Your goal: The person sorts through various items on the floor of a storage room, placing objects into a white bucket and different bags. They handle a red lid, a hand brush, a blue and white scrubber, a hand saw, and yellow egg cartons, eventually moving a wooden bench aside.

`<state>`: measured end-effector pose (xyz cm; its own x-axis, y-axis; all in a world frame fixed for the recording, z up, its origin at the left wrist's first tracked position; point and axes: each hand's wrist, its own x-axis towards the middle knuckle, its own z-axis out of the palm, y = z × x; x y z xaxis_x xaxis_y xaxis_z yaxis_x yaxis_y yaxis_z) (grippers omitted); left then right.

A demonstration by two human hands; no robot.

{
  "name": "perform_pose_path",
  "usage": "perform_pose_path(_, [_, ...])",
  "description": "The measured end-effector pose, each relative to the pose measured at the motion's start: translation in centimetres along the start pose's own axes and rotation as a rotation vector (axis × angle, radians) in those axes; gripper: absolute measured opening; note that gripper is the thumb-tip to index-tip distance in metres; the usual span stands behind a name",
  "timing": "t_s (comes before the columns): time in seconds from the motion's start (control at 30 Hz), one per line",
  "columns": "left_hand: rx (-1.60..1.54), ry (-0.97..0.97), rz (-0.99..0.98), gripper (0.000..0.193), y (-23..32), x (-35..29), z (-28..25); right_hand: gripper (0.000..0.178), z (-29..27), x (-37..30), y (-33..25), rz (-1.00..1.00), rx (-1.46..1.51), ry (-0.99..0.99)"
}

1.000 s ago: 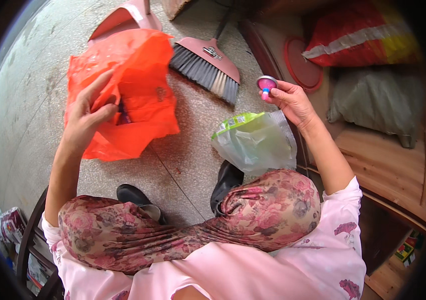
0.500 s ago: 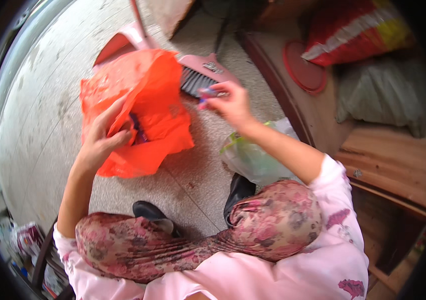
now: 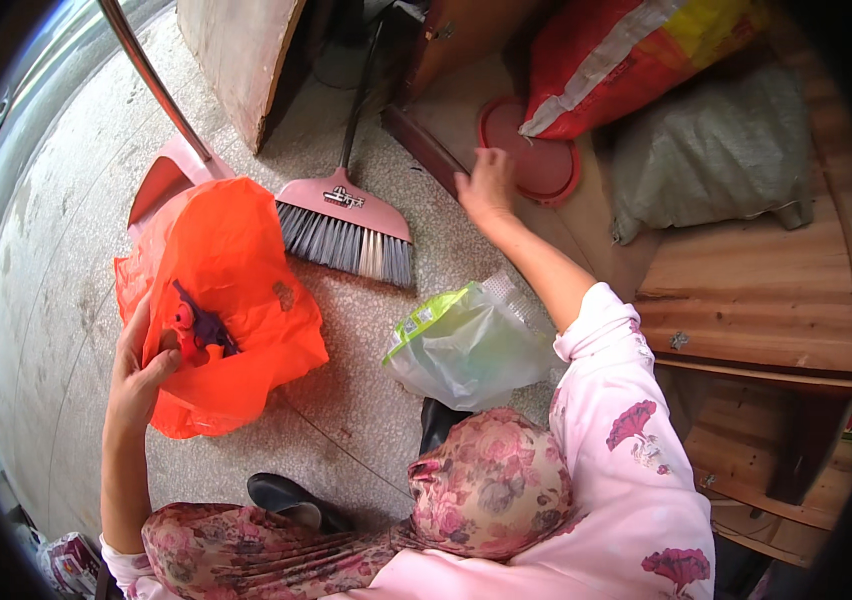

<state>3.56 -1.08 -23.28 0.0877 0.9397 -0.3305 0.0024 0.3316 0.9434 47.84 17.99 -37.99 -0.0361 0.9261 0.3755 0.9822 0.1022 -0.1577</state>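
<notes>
My left hand (image 3: 139,365) grips the left side of an orange-red plastic bag (image 3: 276,350), fingers behind the film and thumb inside the mouth. The bag gapes open, and a dark purple item (image 3: 208,328) and a small red item (image 3: 184,316) show in it; I cannot make out their kind. My right hand (image 3: 491,190) reaches out over the dark front edge of a low wooden cabinet, thumb and fingers apart, with nothing visible in it. Just beyond its fingers lies a round red lid (image 3: 536,165).
A pink broom (image 3: 346,225) and a pink dustpan (image 3: 171,170) stand ahead on the speckled floor. A whitish-green plastic bag (image 3: 466,350) sits before my right knee. Inside the cabinet (image 3: 746,320) are a red-and-yellow sack (image 3: 596,80) and a grey-green woven sack (image 3: 716,150).
My right hand has moved right and outward to the cabinet edge; the small purple-blue thing it held is no longer seen. The orange-red bag has turned, showing more of its contents.
</notes>
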Motion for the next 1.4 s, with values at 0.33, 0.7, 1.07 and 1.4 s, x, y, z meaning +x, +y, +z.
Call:
perform_pose_path(0.33, [-0.006,0.183,-0.016,0.071,-0.4,-0.1,-0.6,0.009,-1.4,0.4,7.1,-0.364,-0.542,-0.287])
perform_pose_path(0.7, [0.013,0.101,0.042,0.072,1.0,0.2,-1.5,0.020,-10.7,2.3,2.0,-0.269,0.061,0.087])
perform_pose_path(1.07, [-0.016,0.171,0.054,0.067,1.5,0.0,-0.9,0.041,-13.9,6.1,5.2,0.320,0.095,0.240])
perform_pose_path(1.4, [-0.065,0.186,0.085,0.065,0.2,-0.4,-2.8,0.063,-10.8,3.2,-4.8,0.611,1.182,-0.345])
